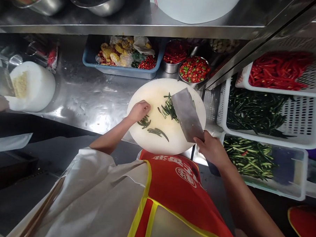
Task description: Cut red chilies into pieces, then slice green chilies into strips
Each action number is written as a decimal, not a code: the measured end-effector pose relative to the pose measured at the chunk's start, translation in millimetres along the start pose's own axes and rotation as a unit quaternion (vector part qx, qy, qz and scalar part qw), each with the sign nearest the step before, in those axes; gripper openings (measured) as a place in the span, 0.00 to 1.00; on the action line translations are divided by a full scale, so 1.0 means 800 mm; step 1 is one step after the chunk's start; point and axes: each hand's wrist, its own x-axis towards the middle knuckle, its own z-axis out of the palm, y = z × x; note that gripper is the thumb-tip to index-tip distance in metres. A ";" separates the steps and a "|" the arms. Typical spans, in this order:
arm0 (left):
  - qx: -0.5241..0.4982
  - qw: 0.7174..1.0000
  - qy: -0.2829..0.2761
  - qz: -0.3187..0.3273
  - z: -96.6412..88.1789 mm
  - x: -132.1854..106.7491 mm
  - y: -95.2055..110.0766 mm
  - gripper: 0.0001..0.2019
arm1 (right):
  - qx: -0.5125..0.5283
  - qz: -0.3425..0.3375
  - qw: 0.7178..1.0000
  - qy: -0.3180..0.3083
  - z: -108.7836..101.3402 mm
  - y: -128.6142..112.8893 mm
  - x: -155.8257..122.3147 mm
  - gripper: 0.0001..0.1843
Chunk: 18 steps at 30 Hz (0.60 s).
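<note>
A round white chopping board (151,93) lies on the steel counter in front of me. Thin green chillies (169,107) are scattered on it in small bunches. My left hand (139,110) is curled, fingers down, on a bunch of chillies (144,122) at the board's left side. My right hand (211,148) grips the handle of a wide cleaver (186,114), whose blade lies slanted over the right part of the board, beside the largest bunch. A third bunch of chillies (158,132) lies near the board's front edge.
White baskets at the right hold green chillies (255,110) and red chillies (277,69); a clear tub (250,159) has more green ones. Behind the board stand a bowl of chopped chillies (194,69) and a blue tray (124,57). Another person's board (31,86) is at left.
</note>
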 end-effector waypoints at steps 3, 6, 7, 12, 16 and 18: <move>0.033 0.998 -0.043 0.022 -0.005 0.003 -0.006 0.09 | -0.055 -0.039 0.997 -0.047 0.011 0.007 -0.016 0.13; 0.070 0.992 -0.048 0.097 0.011 0.021 0.009 0.12 | -0.113 -0.065 0.990 -0.063 0.024 0.009 -0.029 0.14; 0.083 0.987 -0.057 0.125 0.019 0.031 0.016 0.13 | -0.124 -0.067 0.988 -0.067 0.027 0.010 -0.033 0.14; 0.153 0.961 -0.141 0.180 0.041 0.075 0.046 0.10 | -0.137 -0.057 0.985 -0.084 0.032 0.016 -0.046 0.17; 0.102 0.953 -0.214 0.189 0.029 0.089 0.041 0.12 | -0.130 -0.043 0.987 -0.085 0.033 0.016 -0.049 0.17; 0.027 0.956 -0.231 0.179 0.021 0.090 0.032 0.12 | -0.122 -0.040 0.988 -0.084 0.034 0.015 -0.049 0.17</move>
